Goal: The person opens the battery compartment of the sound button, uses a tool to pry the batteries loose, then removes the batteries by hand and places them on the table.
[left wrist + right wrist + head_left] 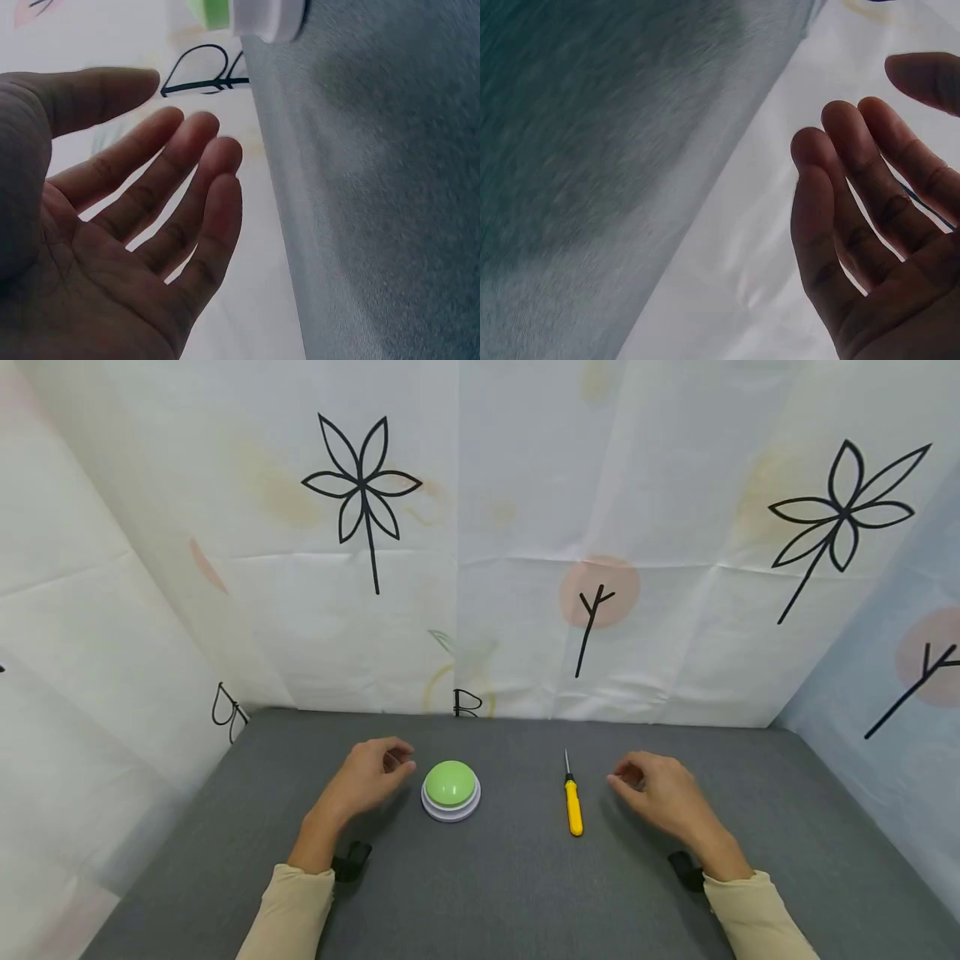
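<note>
Left hand (369, 777): your fingers curve loosely, holding nothing; the green dome push button (450, 785) sits just right.
Right hand (662, 792): likewise empty; the yellow-handled screwdriver (572, 795) lies just left.
Screwdriver hold: the handle (573, 814) likely suits you best, clear of the tip (567, 762).
Tabletop (502, 893): grey, beneath your hands.
Backdrop (517, 468): creased white printed cloth beyond them.

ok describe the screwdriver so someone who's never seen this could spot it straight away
On the grey table, look between the left hand and the right hand, nearer the right. The screwdriver lies there, pointing towards the table's far edge. Slim and yellow-handled, it looks nothing like the round, green-topped button to its left.
</note>
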A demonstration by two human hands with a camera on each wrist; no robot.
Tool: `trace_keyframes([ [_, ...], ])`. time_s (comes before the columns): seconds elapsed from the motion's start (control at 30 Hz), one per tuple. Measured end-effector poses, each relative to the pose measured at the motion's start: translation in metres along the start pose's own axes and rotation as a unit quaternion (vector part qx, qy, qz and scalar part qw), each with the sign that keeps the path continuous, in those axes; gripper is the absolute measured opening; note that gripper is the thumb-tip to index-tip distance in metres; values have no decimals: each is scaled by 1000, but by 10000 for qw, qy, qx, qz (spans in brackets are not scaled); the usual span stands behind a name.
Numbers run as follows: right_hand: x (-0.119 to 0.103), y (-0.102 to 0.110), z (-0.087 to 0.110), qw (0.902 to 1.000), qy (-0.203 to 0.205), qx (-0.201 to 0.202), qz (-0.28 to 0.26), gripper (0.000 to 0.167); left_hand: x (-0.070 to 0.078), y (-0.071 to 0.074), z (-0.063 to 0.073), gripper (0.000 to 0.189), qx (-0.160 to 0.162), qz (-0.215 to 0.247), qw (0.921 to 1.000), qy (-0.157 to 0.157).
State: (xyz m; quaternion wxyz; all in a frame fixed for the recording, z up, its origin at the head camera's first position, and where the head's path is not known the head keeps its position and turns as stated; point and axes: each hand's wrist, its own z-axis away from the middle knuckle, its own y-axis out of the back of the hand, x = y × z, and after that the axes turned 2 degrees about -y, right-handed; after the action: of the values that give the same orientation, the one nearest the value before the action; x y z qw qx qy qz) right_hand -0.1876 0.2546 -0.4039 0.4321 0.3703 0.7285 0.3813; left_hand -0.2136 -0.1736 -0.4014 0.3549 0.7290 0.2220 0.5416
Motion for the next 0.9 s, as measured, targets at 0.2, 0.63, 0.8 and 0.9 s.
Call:
trace_keyframes([
  [0.2, -10, 4, -1, 9955, 223, -283, -877, 6, 3, 0, -1, 27, -168, 334, 9992, -150],
  [0.63, -50, -10, -20, 9810, 518, -795, -1691, 12, 19, -6, 1, 36, -247, 178, 9990, -325],
  [0.8, -66, -22, -31, 9770, 606, -841, -1865, 16, 25, -9, 0, 40, -287, 96, 9988, -384],
  [0.9, -75, -30, -38, 9760, 556, -890, -1907, 18, 27, -10, -2, 42, -289, 70, 9985, -457],
])
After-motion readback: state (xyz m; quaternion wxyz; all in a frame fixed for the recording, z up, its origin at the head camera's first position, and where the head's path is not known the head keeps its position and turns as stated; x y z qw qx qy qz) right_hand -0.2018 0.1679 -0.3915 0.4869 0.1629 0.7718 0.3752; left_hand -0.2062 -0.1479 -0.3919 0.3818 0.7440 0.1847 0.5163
